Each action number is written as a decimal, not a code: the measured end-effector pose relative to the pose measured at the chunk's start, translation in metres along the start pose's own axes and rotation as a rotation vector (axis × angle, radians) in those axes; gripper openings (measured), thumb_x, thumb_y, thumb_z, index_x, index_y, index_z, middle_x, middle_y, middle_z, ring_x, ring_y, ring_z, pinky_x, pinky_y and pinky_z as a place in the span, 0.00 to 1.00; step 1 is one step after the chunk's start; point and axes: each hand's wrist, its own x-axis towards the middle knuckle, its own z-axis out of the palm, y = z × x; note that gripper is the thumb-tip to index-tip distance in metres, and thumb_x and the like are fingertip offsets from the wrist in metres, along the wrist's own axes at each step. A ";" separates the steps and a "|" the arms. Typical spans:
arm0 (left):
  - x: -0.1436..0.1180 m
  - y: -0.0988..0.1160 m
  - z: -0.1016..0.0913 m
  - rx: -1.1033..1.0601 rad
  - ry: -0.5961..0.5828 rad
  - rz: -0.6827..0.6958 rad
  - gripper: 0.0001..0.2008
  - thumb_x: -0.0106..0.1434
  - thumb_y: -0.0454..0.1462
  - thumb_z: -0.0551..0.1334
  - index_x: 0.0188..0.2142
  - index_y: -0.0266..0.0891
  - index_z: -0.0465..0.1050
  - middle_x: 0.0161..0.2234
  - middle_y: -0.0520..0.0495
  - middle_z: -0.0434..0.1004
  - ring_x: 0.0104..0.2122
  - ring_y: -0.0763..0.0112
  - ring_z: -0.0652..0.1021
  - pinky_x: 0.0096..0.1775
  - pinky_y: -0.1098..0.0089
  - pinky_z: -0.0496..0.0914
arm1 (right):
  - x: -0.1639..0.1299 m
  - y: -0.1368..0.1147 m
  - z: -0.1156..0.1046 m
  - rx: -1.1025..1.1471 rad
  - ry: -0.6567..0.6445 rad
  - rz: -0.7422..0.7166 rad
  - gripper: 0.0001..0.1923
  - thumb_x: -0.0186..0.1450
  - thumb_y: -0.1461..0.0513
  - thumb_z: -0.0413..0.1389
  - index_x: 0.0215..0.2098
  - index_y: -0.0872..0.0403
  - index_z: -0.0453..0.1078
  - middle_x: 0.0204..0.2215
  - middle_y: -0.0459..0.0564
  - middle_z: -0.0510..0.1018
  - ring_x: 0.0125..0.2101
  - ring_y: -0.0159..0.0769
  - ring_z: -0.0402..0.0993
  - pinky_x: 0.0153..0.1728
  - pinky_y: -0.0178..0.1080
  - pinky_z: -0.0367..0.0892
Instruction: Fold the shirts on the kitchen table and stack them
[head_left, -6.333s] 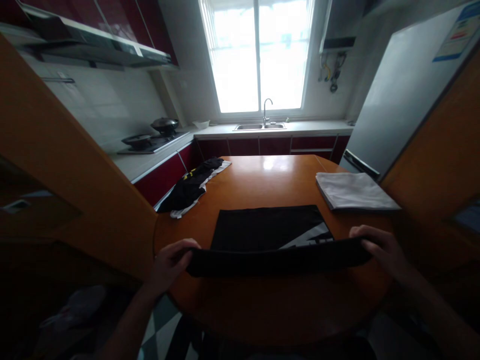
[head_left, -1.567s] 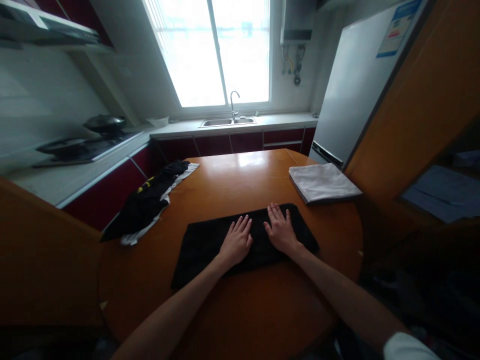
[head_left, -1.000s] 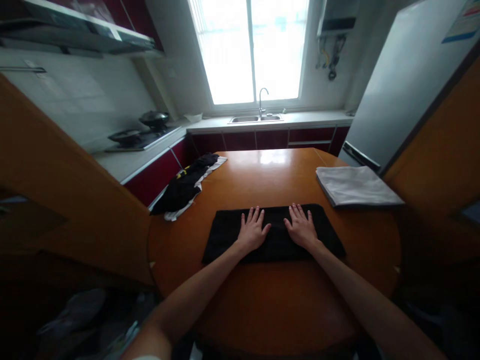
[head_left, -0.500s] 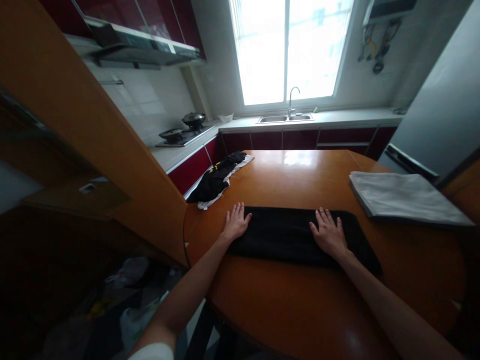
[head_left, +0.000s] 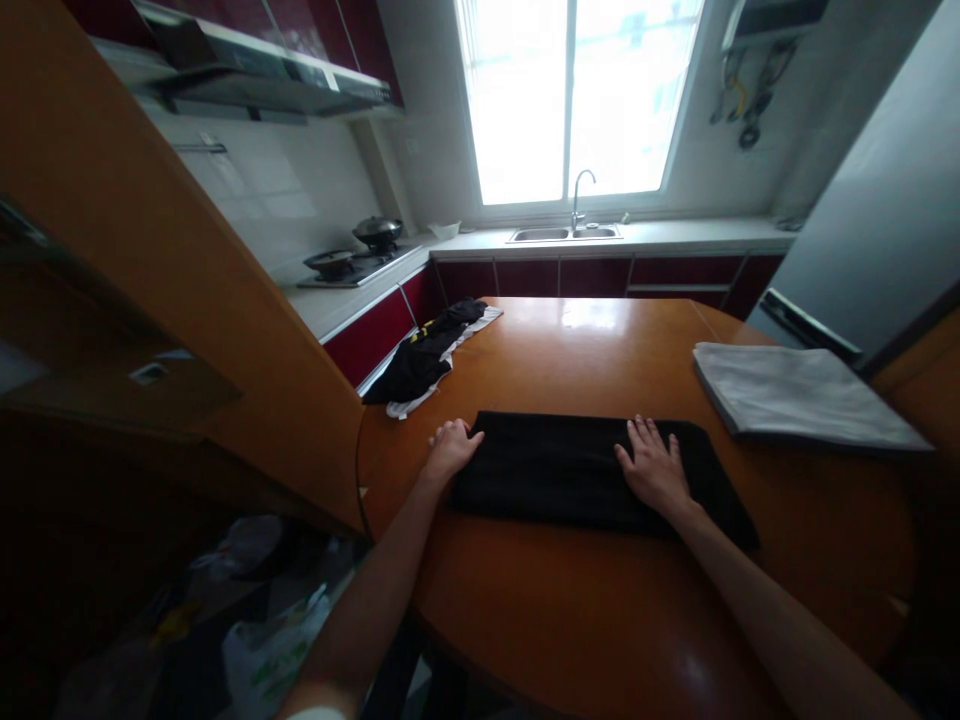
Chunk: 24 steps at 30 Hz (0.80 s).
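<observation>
A long folded black garment or cloth [head_left: 551, 465] lies flat on the wooden table in front of me. My left hand [head_left: 452, 450] is at its left edge, with the fingers curled down beside the edge and the thumb over the fabric. The fingertips are partly hidden. Toward the cloth's right part, my right hand [head_left: 654, 468] rests palm down on top, its fingers spread.
A crumpled black-and-white garment [head_left: 427, 355] lies along the table's left edge. On the right of the table [head_left: 592, 365] sits a folded grey cloth [head_left: 802, 395]. Beyond are a stove with pans [head_left: 377, 232], a sink [head_left: 540, 235] and a fridge [head_left: 870, 210].
My left hand has slid left off the top of the black cloth to its edge, and its fingers have curled. My right hand stays flat in place. The view has shifted slightly.
</observation>
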 end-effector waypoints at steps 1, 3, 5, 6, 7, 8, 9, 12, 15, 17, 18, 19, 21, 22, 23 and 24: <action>-0.001 -0.002 -0.002 -0.009 -0.024 0.007 0.17 0.66 0.50 0.61 0.42 0.39 0.75 0.47 0.39 0.79 0.49 0.53 0.77 0.50 0.60 0.65 | 0.000 0.000 0.000 0.001 0.002 0.001 0.33 0.74 0.52 0.37 0.71 0.60 0.53 0.72 0.56 0.49 0.72 0.43 0.39 0.68 0.57 0.35; -0.002 -0.005 -0.005 -0.027 -0.069 0.022 0.16 0.65 0.51 0.63 0.39 0.40 0.75 0.44 0.42 0.81 0.46 0.55 0.79 0.49 0.60 0.65 | 0.000 0.000 0.000 0.000 0.003 0.000 0.33 0.74 0.52 0.36 0.71 0.60 0.53 0.72 0.56 0.50 0.72 0.43 0.39 0.68 0.57 0.36; -0.004 -0.008 -0.008 -0.038 -0.102 0.029 0.16 0.63 0.51 0.64 0.38 0.40 0.75 0.42 0.42 0.82 0.44 0.55 0.79 0.48 0.61 0.65 | 0.000 -0.001 0.000 -0.001 0.003 -0.001 0.33 0.74 0.52 0.36 0.71 0.61 0.53 0.72 0.56 0.50 0.72 0.43 0.39 0.68 0.57 0.36; -0.004 -0.009 -0.009 -0.044 -0.111 0.033 0.16 0.62 0.51 0.65 0.38 0.40 0.75 0.42 0.42 0.82 0.44 0.55 0.79 0.48 0.61 0.65 | 0.000 -0.001 0.000 -0.001 0.003 0.001 0.33 0.74 0.52 0.37 0.71 0.61 0.53 0.72 0.56 0.50 0.72 0.43 0.39 0.68 0.57 0.36; -0.005 -0.010 -0.009 -0.052 -0.118 0.042 0.16 0.62 0.50 0.66 0.37 0.40 0.75 0.41 0.42 0.82 0.44 0.54 0.79 0.47 0.61 0.65 | 0.000 -0.001 0.000 0.000 0.004 0.003 0.33 0.74 0.52 0.37 0.71 0.61 0.53 0.72 0.56 0.50 0.72 0.43 0.39 0.68 0.57 0.36; -0.005 -0.010 -0.009 -0.063 -0.121 0.053 0.16 0.61 0.50 0.66 0.37 0.40 0.75 0.40 0.43 0.82 0.43 0.54 0.79 0.47 0.61 0.65 | 0.000 -0.001 0.000 0.002 0.004 0.006 0.33 0.74 0.52 0.37 0.71 0.61 0.53 0.72 0.56 0.50 0.72 0.43 0.39 0.68 0.57 0.36; -0.006 -0.011 -0.009 -0.078 -0.123 0.065 0.15 0.61 0.49 0.66 0.36 0.40 0.75 0.39 0.43 0.82 0.43 0.54 0.79 0.45 0.61 0.66 | 0.000 -0.001 0.000 0.004 0.004 0.008 0.33 0.74 0.52 0.37 0.71 0.61 0.53 0.72 0.56 0.50 0.72 0.43 0.39 0.68 0.57 0.36; -0.005 -0.012 -0.007 -0.186 -0.122 0.136 0.12 0.59 0.45 0.67 0.32 0.39 0.75 0.35 0.44 0.82 0.38 0.57 0.80 0.39 0.65 0.67 | 0.000 -0.001 -0.001 0.011 0.000 0.006 0.33 0.74 0.52 0.37 0.71 0.61 0.53 0.72 0.57 0.50 0.71 0.43 0.40 0.68 0.57 0.36; -0.003 -0.013 -0.005 -0.309 -0.090 0.203 0.08 0.56 0.42 0.67 0.29 0.39 0.74 0.32 0.46 0.80 0.34 0.61 0.79 0.33 0.69 0.67 | 0.001 -0.001 -0.001 0.016 0.000 0.004 0.32 0.74 0.52 0.38 0.71 0.60 0.53 0.72 0.58 0.50 0.71 0.43 0.40 0.68 0.57 0.36; -0.001 -0.014 -0.005 -0.353 -0.082 0.208 0.09 0.55 0.41 0.67 0.28 0.39 0.74 0.30 0.47 0.80 0.33 0.61 0.79 0.32 0.69 0.67 | 0.001 -0.001 -0.001 0.019 0.002 0.003 0.32 0.74 0.53 0.38 0.71 0.60 0.53 0.72 0.58 0.50 0.72 0.43 0.39 0.68 0.57 0.36; -0.001 -0.014 -0.005 -0.380 -0.093 0.205 0.09 0.55 0.42 0.67 0.28 0.38 0.73 0.30 0.47 0.80 0.33 0.61 0.79 0.33 0.69 0.68 | 0.001 -0.001 -0.001 0.023 0.001 0.003 0.32 0.74 0.53 0.39 0.71 0.60 0.53 0.72 0.58 0.50 0.72 0.43 0.39 0.68 0.57 0.36; -0.001 -0.013 -0.006 -0.425 -0.115 0.203 0.09 0.55 0.42 0.67 0.30 0.38 0.74 0.31 0.47 0.80 0.33 0.61 0.79 0.33 0.69 0.69 | 0.000 -0.001 -0.001 0.029 -0.002 0.002 0.32 0.74 0.53 0.39 0.71 0.60 0.53 0.72 0.58 0.50 0.72 0.43 0.39 0.68 0.57 0.35; -0.002 -0.013 -0.009 -0.565 -0.189 0.195 0.12 0.57 0.44 0.67 0.34 0.36 0.74 0.34 0.46 0.81 0.36 0.60 0.80 0.36 0.68 0.72 | 0.000 -0.001 -0.002 0.050 -0.009 0.000 0.32 0.74 0.53 0.40 0.71 0.59 0.54 0.72 0.58 0.51 0.71 0.44 0.40 0.68 0.57 0.35; -0.004 -0.012 -0.011 -0.653 -0.236 0.188 0.14 0.57 0.44 0.67 0.37 0.36 0.74 0.37 0.45 0.82 0.38 0.60 0.81 0.37 0.67 0.73 | 0.000 -0.002 -0.004 0.067 -0.010 0.001 0.31 0.73 0.53 0.40 0.70 0.59 0.54 0.72 0.58 0.51 0.71 0.44 0.40 0.68 0.58 0.35; -0.005 -0.011 -0.013 -0.740 -0.278 0.177 0.16 0.58 0.45 0.67 0.39 0.36 0.74 0.39 0.44 0.82 0.40 0.60 0.81 0.39 0.66 0.74 | 0.001 -0.002 -0.005 0.090 0.000 0.005 0.31 0.73 0.54 0.41 0.70 0.59 0.55 0.71 0.59 0.52 0.71 0.44 0.41 0.68 0.58 0.35; -0.006 -0.011 -0.016 -0.816 -0.308 0.162 0.18 0.58 0.45 0.68 0.42 0.35 0.73 0.41 0.43 0.82 0.42 0.59 0.82 0.41 0.65 0.75 | 0.001 -0.003 -0.008 0.121 0.025 0.011 0.30 0.73 0.54 0.41 0.69 0.60 0.57 0.71 0.59 0.52 0.71 0.45 0.42 0.68 0.58 0.36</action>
